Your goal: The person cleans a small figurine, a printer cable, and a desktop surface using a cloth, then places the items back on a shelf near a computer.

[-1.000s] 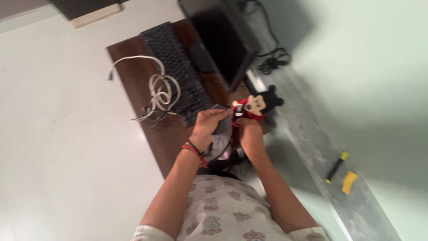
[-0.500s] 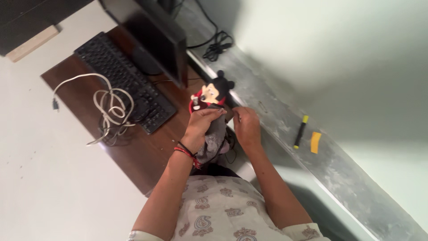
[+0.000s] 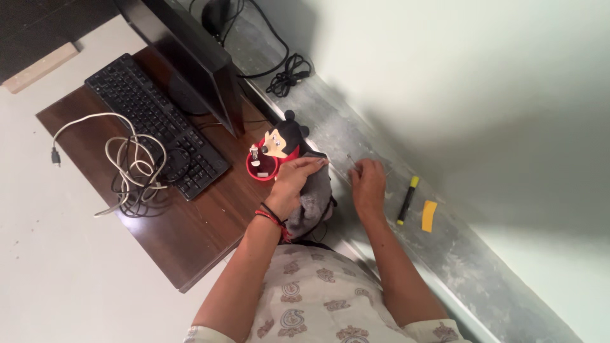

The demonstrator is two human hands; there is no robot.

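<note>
Head view: I see my left hand [image 3: 295,184] curled over a grey cloth [image 3: 313,202], grasping it at the desk's [image 3: 190,235] right edge, red threads at the wrist. My right hand [image 3: 368,185] rests on the grey ledge [image 3: 457,254], fingers pinching something thin — I cannot tell what. Just left of the cloth stands a cartoon mouse toy [image 3: 279,149] — black ears, red round base — near the keyboard [image 3: 155,124].
</note>
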